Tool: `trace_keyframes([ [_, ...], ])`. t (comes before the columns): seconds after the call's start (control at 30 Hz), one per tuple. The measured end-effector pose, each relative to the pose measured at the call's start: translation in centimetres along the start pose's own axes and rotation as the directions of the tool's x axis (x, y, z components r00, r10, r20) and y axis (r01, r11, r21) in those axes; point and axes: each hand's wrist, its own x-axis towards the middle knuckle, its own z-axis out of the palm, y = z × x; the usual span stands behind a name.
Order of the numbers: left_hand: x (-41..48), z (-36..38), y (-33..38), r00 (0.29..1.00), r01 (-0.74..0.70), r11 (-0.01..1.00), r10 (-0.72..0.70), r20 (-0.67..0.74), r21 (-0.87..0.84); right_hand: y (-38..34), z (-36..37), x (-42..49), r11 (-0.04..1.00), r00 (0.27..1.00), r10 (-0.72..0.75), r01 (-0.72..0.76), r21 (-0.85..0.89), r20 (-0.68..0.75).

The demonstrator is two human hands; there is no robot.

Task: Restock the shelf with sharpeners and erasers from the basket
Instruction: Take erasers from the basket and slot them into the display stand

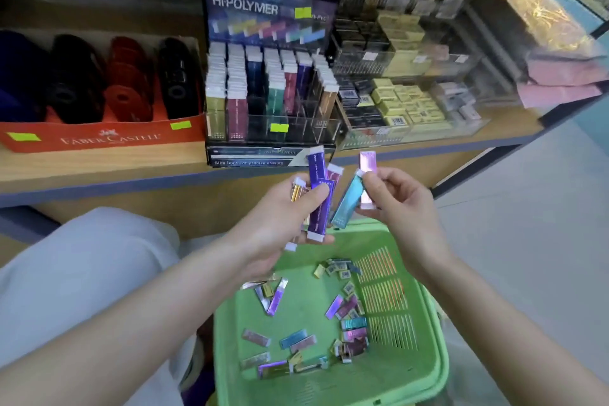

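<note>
My left hand (280,217) grips a fan of slim erasers, with two purple erasers (320,198) in front and a gold one and a pink one behind. My right hand (400,198) pinches a teal eraser (348,201) and a pink eraser (367,175). Both hands hover above the far rim of the green basket (425,369), which holds several loose slim erasers (293,338) and small block erasers. On the shelf (99,165) ahead stands the Hi-Polymer display rack (270,76) with rows of coloured erasers.
A red Faber-Castell box (99,138) of sharpeners sits left of the rack. Clear bins of yellow and black block erasers (405,102) stand to its right. My knee in light trousers (85,260) is at the left. Grey floor lies to the right.
</note>
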Motion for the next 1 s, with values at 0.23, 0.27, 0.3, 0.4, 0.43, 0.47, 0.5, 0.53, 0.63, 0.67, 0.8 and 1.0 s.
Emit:
trace_keyframes([
  [0.23, 0.1, -2.5, 1.5, 0.999, -0.025, 0.996, 0.022, -0.03, -0.091, -2.9, 3.8, 0.8, 0.984, 0.992, -0.117, 0.122, -0.127, 0.05],
  [0.27, 0.1, -2.9, 1.5, 0.999, -0.022, 0.994, 0.019, -0.035, -0.111, -2.9, 4.3, 0.9, 0.977, 0.99, -0.135, 0.139, -0.164, 0.032],
  [0.3, 0.1, -3.2, 1.5, 0.999, -0.023, 0.992, 0.019, -0.035, -0.122, -2.9, 4.6, 1.1, 0.969, 0.989, -0.147, 0.149, -0.195, 0.025],
  [0.4, 0.2, -4.0, 1.6, 0.999, -0.031, 0.989, 0.026, -0.037, -0.146, -3.2, 5.3, 1.4, 0.965, 0.986, -0.162, 0.167, -0.2, 0.041],
  [0.43, 0.3, -4.2, 1.7, 0.999, -0.036, 0.989, 0.03, -0.041, -0.146, -3.4, 5.3, 1.4, 0.963, 0.984, -0.17, 0.179, -0.201, 0.06],
  [0.47, 0.3, -4.3, 1.9, 0.998, -0.041, 0.989, 0.034, -0.048, -0.141, -3.7, 5.4, 1.4, 0.959, 0.98, -0.178, 0.193, -0.208, 0.089],
  [0.5, 0.3, -4.3, 2.0, 0.998, -0.046, 0.989, 0.038, -0.059, -0.14, -4.1, 5.3, 1.4, 0.953, 0.975, -0.186, 0.208, -0.222, 0.119],
  [0.53, 0.3, -4.4, 2.2, 0.997, -0.053, 0.988, 0.043, -0.067, -0.145, -4.5, 5.2, 1.5, 0.941, 0.97, -0.199, 0.229, -0.248, 0.141],
  [0.63, 0.2, -4.7, 2.9, 0.994, -0.091, 0.982, 0.081, -0.071, -0.163, -6.2, 4.4, 3.0, 0.889, 0.958, -0.269, 0.286, -0.358, 0.1],
  [0.67, 0.1, -4.8, 3.1, 0.993, -0.106, 0.981, 0.096, -0.069, -0.164, -6.9, 4.2, 3.8, 0.882, 0.957, -0.284, 0.284, -0.375, 0.055],
  [0.8, -0.2, -5.5, 3.9, 0.988, -0.144, 0.979, 0.135, -0.072, -0.142, -8.7, 4.3, 7.7, 0.845, 0.935, -0.346, 0.274, -0.459, -0.078],
  [1.0, -0.4, -6.6, 4.5, 0.987, -0.144, 0.982, 0.133, -0.093, -0.121, -9.3, 6.7, 11.3, 0.607, 0.883, -0.455, 0.405, -0.684, 0.118],
])
